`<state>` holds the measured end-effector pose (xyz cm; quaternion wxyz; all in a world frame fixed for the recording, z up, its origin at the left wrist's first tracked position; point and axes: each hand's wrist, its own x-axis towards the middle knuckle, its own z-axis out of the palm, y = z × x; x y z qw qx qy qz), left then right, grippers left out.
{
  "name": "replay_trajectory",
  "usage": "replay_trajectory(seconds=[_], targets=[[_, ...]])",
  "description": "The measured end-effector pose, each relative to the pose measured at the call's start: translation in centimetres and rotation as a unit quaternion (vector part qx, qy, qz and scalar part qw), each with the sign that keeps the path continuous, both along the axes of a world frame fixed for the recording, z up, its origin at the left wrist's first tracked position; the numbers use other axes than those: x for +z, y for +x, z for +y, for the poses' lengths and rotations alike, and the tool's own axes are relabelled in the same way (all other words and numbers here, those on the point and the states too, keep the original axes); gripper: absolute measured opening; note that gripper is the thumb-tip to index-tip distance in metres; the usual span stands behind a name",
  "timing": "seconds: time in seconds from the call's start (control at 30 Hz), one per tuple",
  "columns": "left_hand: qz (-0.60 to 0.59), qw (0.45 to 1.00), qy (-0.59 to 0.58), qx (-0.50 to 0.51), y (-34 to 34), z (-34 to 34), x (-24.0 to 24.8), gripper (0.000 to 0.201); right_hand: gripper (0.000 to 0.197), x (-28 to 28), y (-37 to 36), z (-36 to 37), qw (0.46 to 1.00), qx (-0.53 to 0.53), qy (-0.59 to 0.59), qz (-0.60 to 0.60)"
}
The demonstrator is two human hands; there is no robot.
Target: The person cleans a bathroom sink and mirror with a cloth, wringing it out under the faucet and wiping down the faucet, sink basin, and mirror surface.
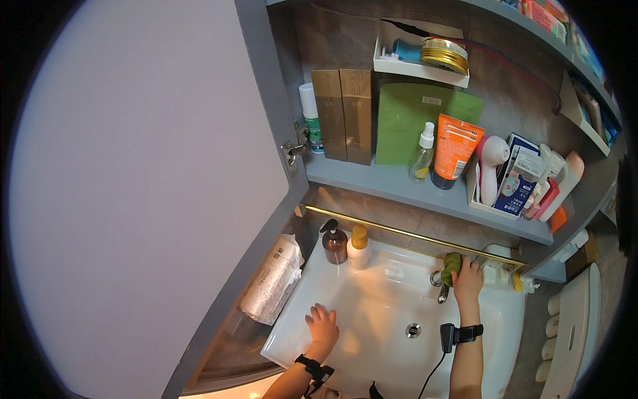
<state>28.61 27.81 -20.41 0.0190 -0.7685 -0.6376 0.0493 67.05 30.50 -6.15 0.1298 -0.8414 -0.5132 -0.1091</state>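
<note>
My right hand (468, 278) grips a crumpled green cloth (452, 265) at the back of the white sink (385, 366). The cloth lies against the top of the metal faucet (443, 292), covering part of it. Over the sink's left side is my left hand (323, 327), empty, with its fingers apart; whether it touches the surface I cannot tell. On the back left of the sink stand a brown pump bottle (334, 243) and a white bottle with a yellow cap (359, 249). A round drain (413, 330) shows in the basin.
Above the sink is an open cabinet shelf (372, 178) holding an orange tube (457, 147), a spray bottle (423, 154) and boxes. Its large door (139, 186) swings out at left. A gold rail (412, 234) runs below. A wrapped tissue pack (272, 280) lies left of the sink.
</note>
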Motion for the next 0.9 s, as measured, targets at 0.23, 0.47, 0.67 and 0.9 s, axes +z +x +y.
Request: replay_trajectory(seconds=[0.23,0.47,0.67,0.9], targets=[[0.014,1.000,-0.002,-0.012,-0.2,-0.1,0.7,0.054,0.050,0.2,0.4,-1.0,0.999,0.043,-0.006,0.029],[-0.010,1.000,0.016,-0.019,-0.2,0.0,0.2,0.053,0.048,0.0,0.7,-1.5,0.998,0.057,0.020,0.029],[-0.006,1.000,0.011,-0.013,-0.1,0.0,0.5,0.055,0.046,0.5,0.0,-1.8,0.998,0.052,0.035,0.029],[0.011,1.000,0.015,-0.019,0.0,0.0,0.7,0.057,0.046,0.6,0.2,-2.7,0.995,0.061,0.061,0.041]])
